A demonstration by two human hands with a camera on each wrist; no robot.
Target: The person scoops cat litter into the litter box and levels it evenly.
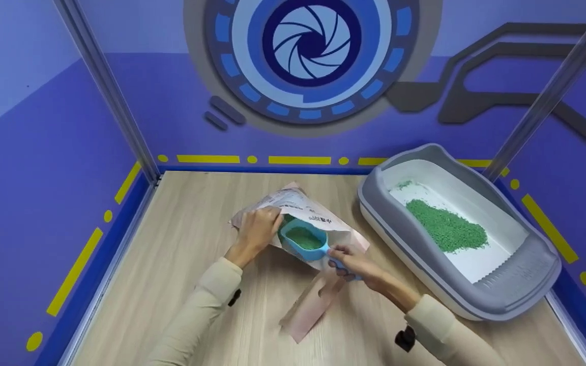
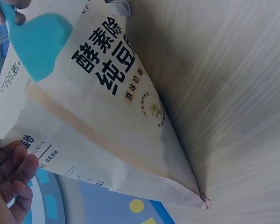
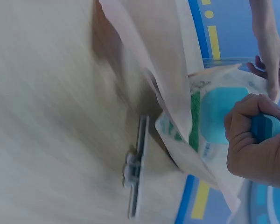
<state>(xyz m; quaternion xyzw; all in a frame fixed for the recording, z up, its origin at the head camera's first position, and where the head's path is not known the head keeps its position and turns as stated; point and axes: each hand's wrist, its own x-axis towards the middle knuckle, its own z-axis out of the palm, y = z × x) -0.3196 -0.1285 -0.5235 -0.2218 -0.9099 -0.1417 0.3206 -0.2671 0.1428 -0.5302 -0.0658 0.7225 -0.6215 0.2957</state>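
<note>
My right hand [image 1: 354, 262] grips the handle of a light blue scoop [image 1: 315, 255] at the mouth of a pale pink-and-white cat litter bag [image 1: 300, 201]. Green litter [image 1: 303, 237] lies in the scoop's bowl. At the bag's left side, my left hand [image 1: 258, 227] holds the edge of the opening. The left wrist view has the scoop's blue underside [image 2: 42, 44] over the printed bag [image 2: 102, 116]. Fingers of the right hand [image 3: 256, 140] wrap round the handle in the right wrist view. Part of the bag's inside is hidden behind the scoop.
A grey-rimmed litter box [image 1: 514, 282] stands at the right, with a heap of green litter [image 1: 448, 229] on its white floor. A pink flap [image 1: 313, 310] stretches toward the near edge. A metal clip [image 3: 137, 168] lies on the wooden table [image 1: 181, 213]. Blue panels enclose the back and sides.
</note>
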